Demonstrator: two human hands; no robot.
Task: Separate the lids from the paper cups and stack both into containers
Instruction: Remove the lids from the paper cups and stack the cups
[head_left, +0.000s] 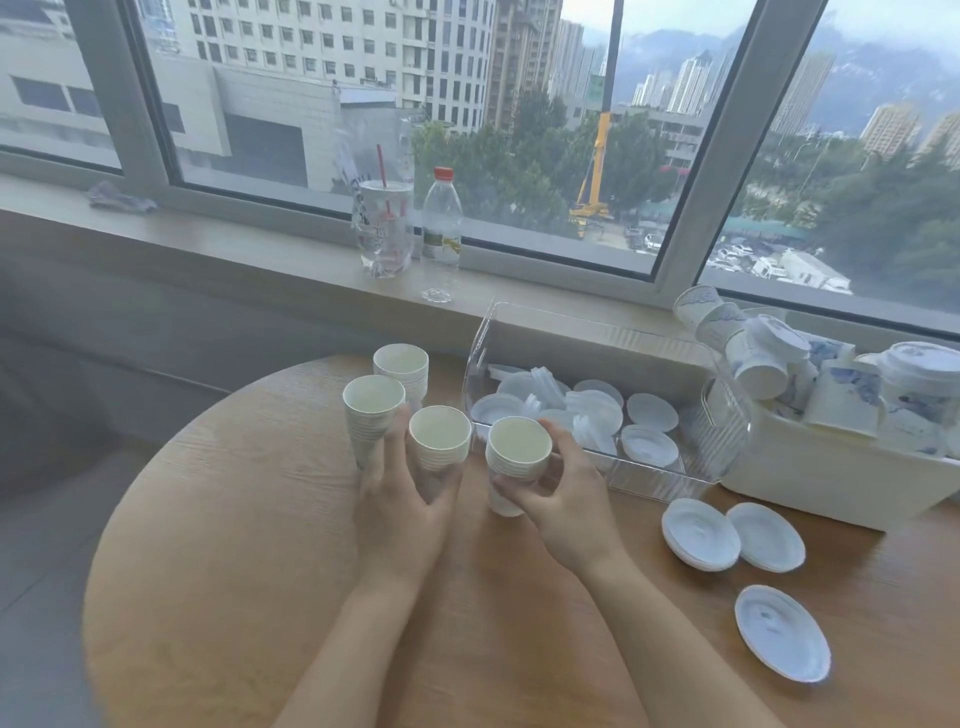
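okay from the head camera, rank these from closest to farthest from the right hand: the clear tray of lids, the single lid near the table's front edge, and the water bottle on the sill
From the right hand:
1. Clear tray of lids, just beyond the fingers, to the right.
2. Single lid, on the table's near right.
3. Water bottle, far back on the windowsill.

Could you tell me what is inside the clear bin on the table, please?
The clear bin holds loose white lids, some overlapping. Its floor beneath them is mostly covered, so anything underneath cannot be seen.

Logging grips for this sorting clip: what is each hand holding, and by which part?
The right hand grips a cup stack around its side wall. The left hand holds another stack at its lower side.
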